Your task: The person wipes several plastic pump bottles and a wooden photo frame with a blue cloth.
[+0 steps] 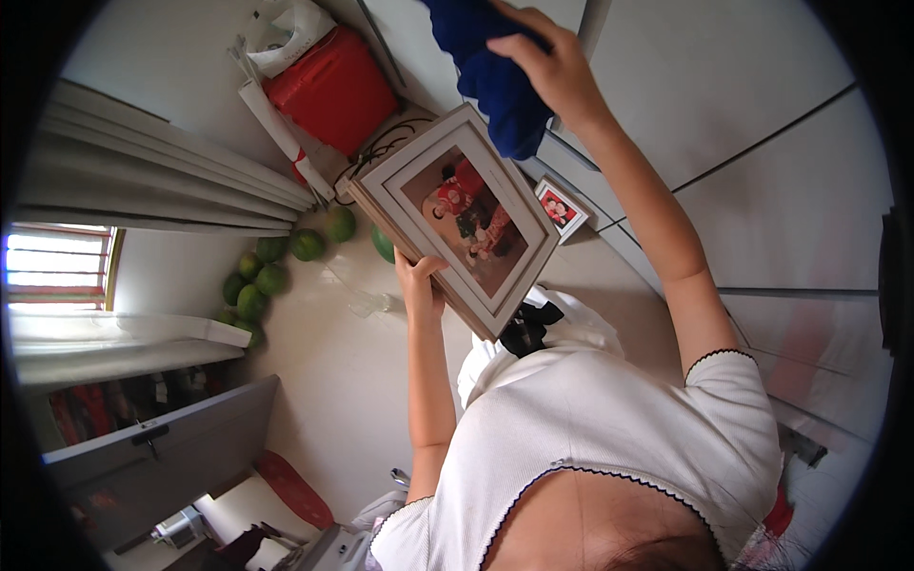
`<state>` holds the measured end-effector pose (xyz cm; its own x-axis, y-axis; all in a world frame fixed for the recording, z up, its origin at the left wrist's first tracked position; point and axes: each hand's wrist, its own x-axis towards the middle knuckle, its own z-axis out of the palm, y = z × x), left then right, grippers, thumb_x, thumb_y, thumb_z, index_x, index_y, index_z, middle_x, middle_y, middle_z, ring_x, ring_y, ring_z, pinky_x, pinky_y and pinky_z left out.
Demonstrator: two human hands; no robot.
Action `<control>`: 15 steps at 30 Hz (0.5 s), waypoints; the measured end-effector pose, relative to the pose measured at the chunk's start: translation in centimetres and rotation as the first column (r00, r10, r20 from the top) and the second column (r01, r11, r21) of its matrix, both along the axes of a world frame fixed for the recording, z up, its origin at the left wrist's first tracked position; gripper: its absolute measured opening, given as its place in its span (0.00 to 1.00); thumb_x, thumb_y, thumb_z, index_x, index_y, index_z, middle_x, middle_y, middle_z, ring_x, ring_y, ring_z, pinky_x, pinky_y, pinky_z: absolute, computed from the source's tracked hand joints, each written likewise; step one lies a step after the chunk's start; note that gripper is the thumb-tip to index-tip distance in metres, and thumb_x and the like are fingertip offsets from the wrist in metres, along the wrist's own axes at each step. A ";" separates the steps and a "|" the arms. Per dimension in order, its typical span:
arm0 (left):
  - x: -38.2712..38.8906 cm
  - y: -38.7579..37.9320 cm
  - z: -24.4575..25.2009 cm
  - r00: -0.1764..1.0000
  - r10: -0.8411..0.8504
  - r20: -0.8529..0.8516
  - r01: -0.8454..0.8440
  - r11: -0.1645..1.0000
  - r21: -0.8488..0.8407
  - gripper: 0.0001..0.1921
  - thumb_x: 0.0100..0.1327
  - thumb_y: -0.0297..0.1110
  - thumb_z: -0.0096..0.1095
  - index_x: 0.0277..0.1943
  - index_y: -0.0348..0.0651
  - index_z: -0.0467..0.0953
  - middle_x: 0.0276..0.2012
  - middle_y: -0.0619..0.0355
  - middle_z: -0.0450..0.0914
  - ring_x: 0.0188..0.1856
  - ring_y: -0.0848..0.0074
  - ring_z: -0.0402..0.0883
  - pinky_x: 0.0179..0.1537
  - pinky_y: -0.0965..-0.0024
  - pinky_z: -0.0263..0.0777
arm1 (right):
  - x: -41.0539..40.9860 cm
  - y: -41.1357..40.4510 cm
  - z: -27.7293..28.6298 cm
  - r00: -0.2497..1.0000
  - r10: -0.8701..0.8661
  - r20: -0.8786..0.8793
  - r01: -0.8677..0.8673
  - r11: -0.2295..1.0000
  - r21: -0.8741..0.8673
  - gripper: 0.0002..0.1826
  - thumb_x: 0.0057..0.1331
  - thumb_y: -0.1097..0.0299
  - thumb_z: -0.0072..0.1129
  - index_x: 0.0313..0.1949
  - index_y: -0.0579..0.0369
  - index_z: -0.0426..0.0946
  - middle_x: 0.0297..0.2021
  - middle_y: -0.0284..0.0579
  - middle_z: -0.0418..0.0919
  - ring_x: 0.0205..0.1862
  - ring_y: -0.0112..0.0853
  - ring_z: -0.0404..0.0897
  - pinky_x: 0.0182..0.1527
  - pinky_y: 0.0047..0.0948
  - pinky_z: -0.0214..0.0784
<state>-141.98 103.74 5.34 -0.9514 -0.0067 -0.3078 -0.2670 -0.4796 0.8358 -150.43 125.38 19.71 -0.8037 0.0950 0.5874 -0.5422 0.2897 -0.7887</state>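
Observation:
A large framed photograph [464, 221], with a pale frame and a white mat, is tilted in front of my body. My left hand [421, 285] grips its lower left edge, thumb over the front. Raised above the frame's upper right corner, my right hand [546, 64] clutches a dark blue cloth [493, 78] that hangs down close to that corner; whether they touch I cannot tell. A smaller framed photograph [560, 209] with a red picture stands on the floor, leaning by the cabinet front.
Several green round fruits [260, 285] lie on the tiled floor [321, 385] along the left wall. A red case [332, 89] with a white plastic bag [293, 36] on it stands at the back. White cabinet doors [771, 193] rise on the right; a grey door [178, 457] stands at lower left.

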 end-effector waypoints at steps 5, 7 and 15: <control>-0.1 -0.5 0.6 1.000 -0.010 0.012 0.010 1.000 0.008 0.27 0.30 0.18 0.48 0.42 0.37 0.61 0.29 0.55 0.68 0.28 0.70 0.70 0.28 0.71 0.68 | -0.9 -3.2 -0.6 0.997 0.046 -0.057 -0.043 0.998 0.056 0.23 0.52 0.61 0.54 0.48 0.54 0.69 0.30 0.43 0.67 0.33 0.29 0.69 0.41 0.23 0.59; 0.0 -0.5 0.9 1.000 -0.027 -0.002 0.027 0.999 -0.018 0.27 0.30 0.18 0.48 0.42 0.36 0.61 0.29 0.55 0.68 0.29 0.70 0.70 0.28 0.71 0.69 | -1.6 -2.9 -5.3 0.993 0.116 -0.034 -0.103 0.957 0.270 0.26 0.53 0.61 0.54 0.51 0.53 0.65 0.34 0.46 0.67 0.38 0.33 0.68 0.46 0.25 0.57; 0.3 -0.3 0.7 1.000 -0.003 0.004 0.002 0.993 0.121 0.27 0.27 0.19 0.47 0.41 0.37 0.61 0.29 0.53 0.68 0.29 0.68 0.71 0.26 0.68 0.71 | -0.4 -3.4 -12.6 1.000 0.008 0.029 -0.023 0.833 0.553 0.30 0.47 0.61 0.61 0.52 0.50 0.64 0.55 0.50 0.55 0.57 0.45 0.55 0.57 0.38 0.48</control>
<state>-141.70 103.39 6.05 -0.9502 0.0334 -0.3097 -0.2715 -0.5765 0.7707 -150.83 122.00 7.07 -0.8173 -0.2521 0.5182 -0.5328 0.6732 -0.5128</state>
